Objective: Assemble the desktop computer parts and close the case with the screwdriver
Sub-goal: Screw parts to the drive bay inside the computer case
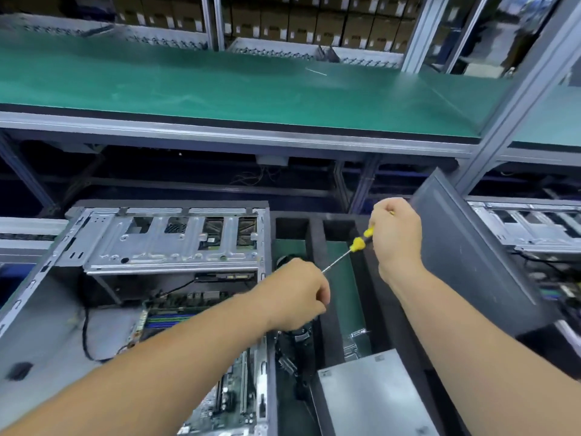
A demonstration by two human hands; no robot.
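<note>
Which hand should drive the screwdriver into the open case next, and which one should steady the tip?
Probably right to drive: the right hand grips the yellow handle of the screwdriver. The left hand pinches the shaft's tip end and sits nearest the open case, so it likely suits guiding.

The case (132, 247) by my arm is bare stamped metal, dull silver and smooth. The screwdriver (352, 247) has a thin bright metal shaft and a glossy yellow and black plastic grip. The tray (317, 247) looks like matt black foam. The panel (465, 247) is smooth, dark grey and faintly sheened. The shelf (220, 86) has a matt green mat.
</note>
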